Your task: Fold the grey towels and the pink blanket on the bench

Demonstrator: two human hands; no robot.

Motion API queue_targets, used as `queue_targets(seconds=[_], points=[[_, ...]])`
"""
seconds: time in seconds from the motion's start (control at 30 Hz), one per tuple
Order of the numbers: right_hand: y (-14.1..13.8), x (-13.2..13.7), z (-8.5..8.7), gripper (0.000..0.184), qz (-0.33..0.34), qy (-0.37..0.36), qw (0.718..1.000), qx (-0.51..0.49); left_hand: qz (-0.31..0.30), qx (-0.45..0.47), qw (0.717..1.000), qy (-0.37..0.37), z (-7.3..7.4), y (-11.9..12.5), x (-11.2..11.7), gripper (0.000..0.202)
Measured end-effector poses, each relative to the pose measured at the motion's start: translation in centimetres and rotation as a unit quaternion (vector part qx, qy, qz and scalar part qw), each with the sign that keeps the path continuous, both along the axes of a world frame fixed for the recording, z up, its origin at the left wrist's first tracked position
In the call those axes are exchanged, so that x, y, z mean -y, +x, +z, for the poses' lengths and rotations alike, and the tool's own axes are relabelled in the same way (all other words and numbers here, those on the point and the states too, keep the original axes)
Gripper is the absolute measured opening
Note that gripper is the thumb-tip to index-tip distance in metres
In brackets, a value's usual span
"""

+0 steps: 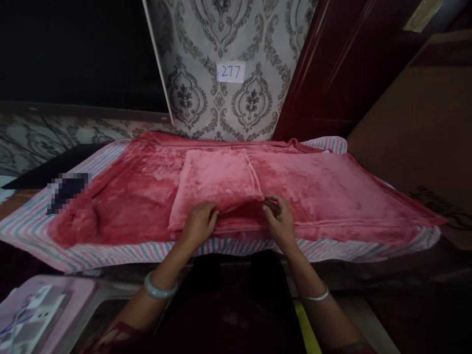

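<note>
A pink-red plush blanket (324, 187) is spread over a striped cloth (147, 252). On its middle lies a squarish folded pad of the same plush fabric (221, 172). My right hand (280, 221) pinches the pad's near right corner and holds it slightly raised, with a dark gap below the edge. At the near left edge, my left hand (201, 221) has its fingers curled round the fabric, thumb toward the right. Its fingertips are partly hidden by the fold.
A dark television screen (81, 54) stands at the back left. To the right are a dark red panel (332, 64) and a large cardboard box (416, 123). A paper marked 277 (230, 72) is on the patterned wall. A pink stool (70, 290) stands at the lower left.
</note>
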State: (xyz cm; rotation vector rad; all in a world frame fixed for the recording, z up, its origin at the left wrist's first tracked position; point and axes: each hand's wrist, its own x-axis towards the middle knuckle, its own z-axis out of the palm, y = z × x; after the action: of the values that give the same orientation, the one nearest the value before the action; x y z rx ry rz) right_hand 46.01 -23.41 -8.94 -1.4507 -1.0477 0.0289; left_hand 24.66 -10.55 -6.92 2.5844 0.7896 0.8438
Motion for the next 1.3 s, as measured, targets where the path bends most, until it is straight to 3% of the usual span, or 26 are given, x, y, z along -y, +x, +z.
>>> queue_targets(seconds=[0.1,0.17,0.37,0.57,0.7,0.8,0.97,1.13,1.3], points=[[0.3,0.8,-1.1,0.016,0.003,-0.047,0.997,0.053,0.012,0.056,0.997,-0.059,-0.4,-0.1,-0.6,0.024],[0.5,1.4,-1.5,0.017,0.015,-0.07,0.992,0.108,-0.001,0.055,0.997,-0.058,-0.5,-0.2,-0.6,0.023],[0.4,2.0,-2.0,0.03,0.024,-0.13,0.955,0.265,-0.013,0.014,1.0,0.004,-0.5,-0.1,0.4,0.021],[0.4,1.9,-2.0,0.026,0.013,-0.158,0.934,0.319,-0.017,0.058,0.994,0.088,-1.6,-0.4,0.8,0.024],[-0.1,2.0,-1.8,0.033,-0.008,-0.187,0.91,0.369,-0.042,0.061,0.986,0.149,-2.3,-0.4,1.0,0.026],[-0.4,1.8,-2.0,0.035,-0.008,-0.175,0.905,0.388,-0.052,0.017,0.983,0.173,-2.2,-0.3,1.3,0.027],[-0.1,1.1,-2.8,0.034,-0.013,-0.129,0.919,0.373,-0.052,-0.032,0.988,0.144,-1.7,-0.1,1.6,0.025],[0.2,0.7,-2.8,0.034,-0.027,-0.115,0.917,0.382,-0.017,-0.045,0.986,0.159,-1.4,-0.1,1.3,0.022],[0.1,1.6,-2.6,0.034,-0.037,-0.087,0.915,0.393,-0.038,-0.042,0.982,0.183,-1.6,-0.7,1.6,0.024]])
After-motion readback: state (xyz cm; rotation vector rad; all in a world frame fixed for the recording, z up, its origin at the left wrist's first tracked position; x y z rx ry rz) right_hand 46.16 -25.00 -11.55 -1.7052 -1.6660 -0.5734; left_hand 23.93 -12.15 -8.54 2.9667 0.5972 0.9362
